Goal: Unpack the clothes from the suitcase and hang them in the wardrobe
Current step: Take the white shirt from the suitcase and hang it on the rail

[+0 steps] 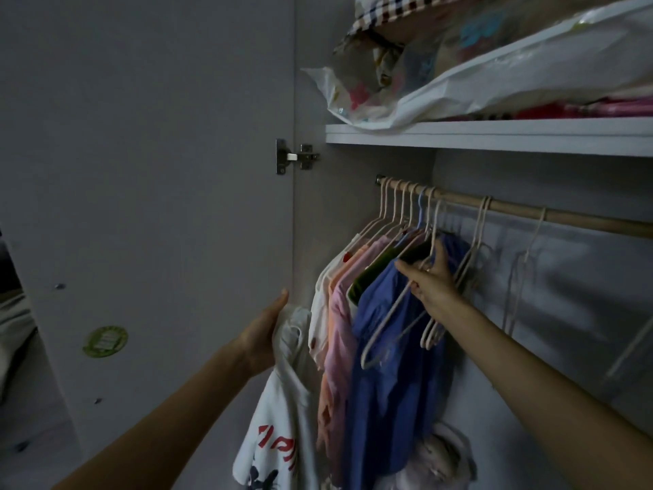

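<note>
A dim grey wardrobe interior (371,206) stands open, its door (159,171) swung out to the left. A white printed T-shirt with red lettering (279,429) hangs bunched from the left hand (265,337), whose fingers are curled round the cloth at its top, just left of the hanging clothes. The right hand (429,281) reaches up among the hangers and pinches an empty pale plastic hanger (392,323), which tilts down in front of a blue shirt (388,383). Beside the blue shirt hang a pink garment (341,334), a peach one (323,419) and a white one (318,305), all on a wooden rail (572,215). More empty hangers (519,277) dangle further right. Above, a white shelf (494,134) bears plastic bags of bedding (459,76)
</note>
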